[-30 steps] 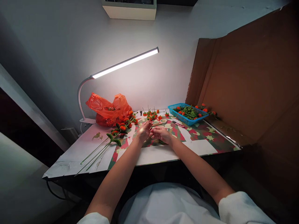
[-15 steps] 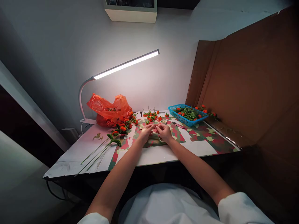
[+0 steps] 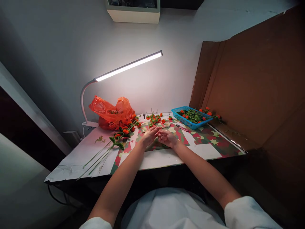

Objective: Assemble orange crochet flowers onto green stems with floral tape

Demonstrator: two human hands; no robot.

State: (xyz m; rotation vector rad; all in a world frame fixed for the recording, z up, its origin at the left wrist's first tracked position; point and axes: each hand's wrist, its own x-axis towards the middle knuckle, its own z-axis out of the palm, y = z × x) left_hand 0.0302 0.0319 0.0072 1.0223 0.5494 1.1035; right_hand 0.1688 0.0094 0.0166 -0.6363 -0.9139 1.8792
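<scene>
My left hand [image 3: 150,135] and my right hand [image 3: 167,138] meet over the middle of the patterned tabletop [image 3: 200,140]. The left fingers reach toward the right, pressed together against the right fingertips. My right hand is turned palm up with its fingers curled. Whatever is pinched between them is too small to make out. Just beyond them lies a pale tape roll [image 3: 167,124]. A thin stick [image 3: 144,131] pokes out behind the left hand; whether it is held cannot be seen. Several small orange flower heads [image 3: 154,119] with green bases lie behind the hands.
Long-stemmed orange flowers [image 3: 125,130] lie to the left, beside an orange plastic bag [image 3: 111,114]. A blue basket [image 3: 194,126] of flowers and greenery stands at the back right, near a pink-handled tool [image 3: 183,128]. A lit lamp [image 3: 128,67] arches above; cardboard [image 3: 250,82] walls the right side.
My right hand has rolled over to palm up and now covers the nearer tape roll. My left hand has turned slightly, its fingers still against the right ones.
</scene>
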